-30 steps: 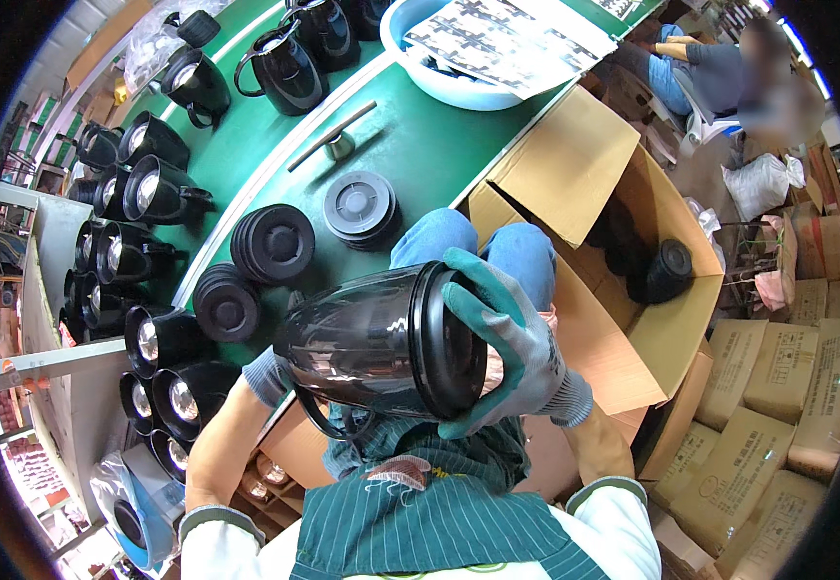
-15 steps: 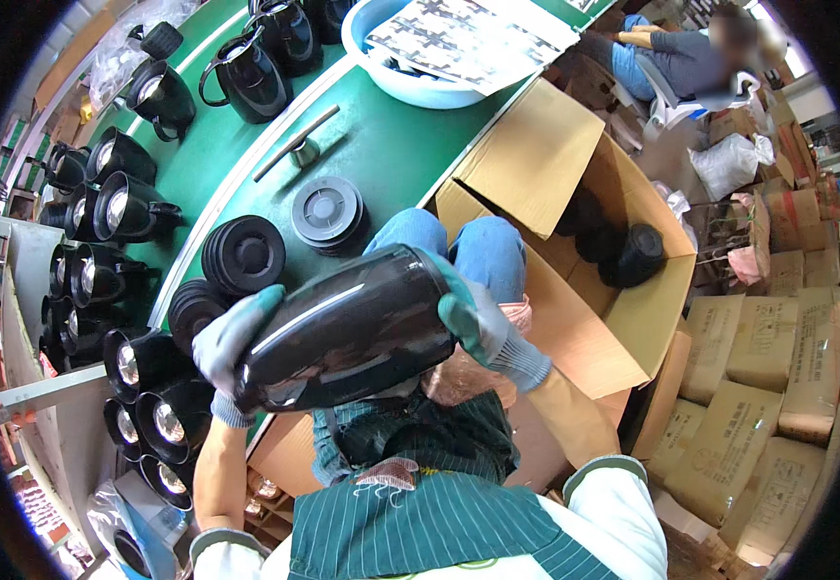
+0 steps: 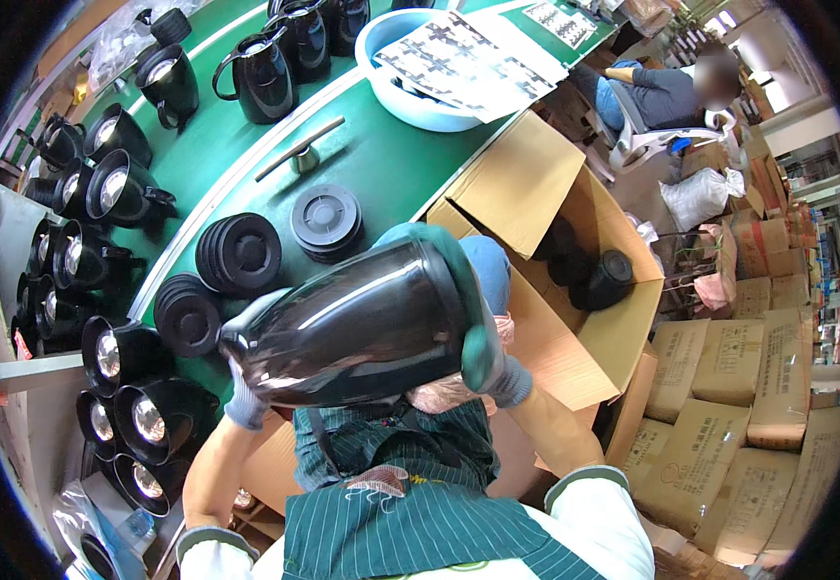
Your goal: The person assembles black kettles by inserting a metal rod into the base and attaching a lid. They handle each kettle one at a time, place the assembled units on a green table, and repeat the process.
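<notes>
A glossy black jug body (image 3: 352,324) lies tilted across my lap, held between both gloved hands. My left hand (image 3: 244,394) is closed round its narrower left end, partly hidden behind it. At the wide right end, my right hand (image 3: 483,348) wraps the rim and side with its green-coated fingers. No handle shows on this jug body. Just beyond it on the green table (image 3: 381,174) stand stacks of round black lids (image 3: 246,253), and a grey-topped stack of discs (image 3: 326,220). A T-shaped metal tool (image 3: 302,155) lies farther back.
Several black jugs with shiny liners (image 3: 154,414) crowd the left side. A light-blue basin (image 3: 405,101) with printed sheets stands at the back. At right, an open cardboard box (image 3: 633,333) holds black parts. Stacked cartons (image 3: 700,459) and a seated person (image 3: 666,97) are beyond.
The jug body has turned slightly and come a little closer to the camera, still in both hands. My right hand has shifted round its wide end. The whole view has swung slightly.
</notes>
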`<move>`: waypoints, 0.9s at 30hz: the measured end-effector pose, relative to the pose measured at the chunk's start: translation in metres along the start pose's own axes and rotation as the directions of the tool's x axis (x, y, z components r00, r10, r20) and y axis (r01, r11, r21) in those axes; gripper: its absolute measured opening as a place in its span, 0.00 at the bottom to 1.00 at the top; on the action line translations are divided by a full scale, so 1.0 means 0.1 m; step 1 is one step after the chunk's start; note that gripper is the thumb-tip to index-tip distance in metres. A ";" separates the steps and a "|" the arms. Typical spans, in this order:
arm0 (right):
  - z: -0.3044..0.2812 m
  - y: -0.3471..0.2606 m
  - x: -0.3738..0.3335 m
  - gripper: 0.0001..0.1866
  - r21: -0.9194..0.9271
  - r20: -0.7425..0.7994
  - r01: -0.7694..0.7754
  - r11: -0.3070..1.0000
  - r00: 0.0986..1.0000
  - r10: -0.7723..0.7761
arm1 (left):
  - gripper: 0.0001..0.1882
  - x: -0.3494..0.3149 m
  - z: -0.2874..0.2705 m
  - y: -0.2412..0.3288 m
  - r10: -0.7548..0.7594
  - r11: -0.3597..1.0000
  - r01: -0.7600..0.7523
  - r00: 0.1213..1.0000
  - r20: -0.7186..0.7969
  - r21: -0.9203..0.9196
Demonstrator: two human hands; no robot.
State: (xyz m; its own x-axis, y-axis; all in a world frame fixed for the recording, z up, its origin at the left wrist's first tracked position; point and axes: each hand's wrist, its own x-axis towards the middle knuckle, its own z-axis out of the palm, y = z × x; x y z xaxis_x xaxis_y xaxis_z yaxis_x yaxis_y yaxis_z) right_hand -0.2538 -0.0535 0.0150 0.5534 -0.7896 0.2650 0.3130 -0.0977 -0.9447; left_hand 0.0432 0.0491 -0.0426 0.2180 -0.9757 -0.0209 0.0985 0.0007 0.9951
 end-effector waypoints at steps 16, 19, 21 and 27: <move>-0.29 0.25 -0.23 0.36 -0.456 0.040 -0.049 0.889 0.996 0.075 | 0.20 0.36 0.11 1.01 0.654 0.273 -0.694 0.642 0.400 0.667; -0.29 -0.15 -0.06 0.38 -0.522 0.063 -0.199 0.830 0.961 0.270 | 0.19 0.39 -0.01 0.69 0.414 0.706 -0.436 0.894 0.174 0.559; 0.01 -0.46 0.19 0.50 -0.572 0.165 0.112 0.813 0.986 -0.020 | 0.25 0.14 -0.42 -0.17 0.081 0.995 -0.089 0.981 0.177 0.038; 0.01 -0.37 0.25 0.54 -0.501 0.227 0.339 0.796 0.939 -0.257 | 0.31 0.15 -0.47 -0.88 -0.023 0.335 0.488 0.859 0.511 -0.806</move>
State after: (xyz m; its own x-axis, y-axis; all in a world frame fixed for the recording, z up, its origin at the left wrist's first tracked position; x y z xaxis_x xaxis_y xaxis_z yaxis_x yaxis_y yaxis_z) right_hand -0.2504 -0.0693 0.0567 0.6142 -0.5795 0.5357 0.0500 -0.6489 -0.7592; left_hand 0.0839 0.0446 -0.1352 -0.3112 -0.9503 0.0080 0.9218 -0.2998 0.2458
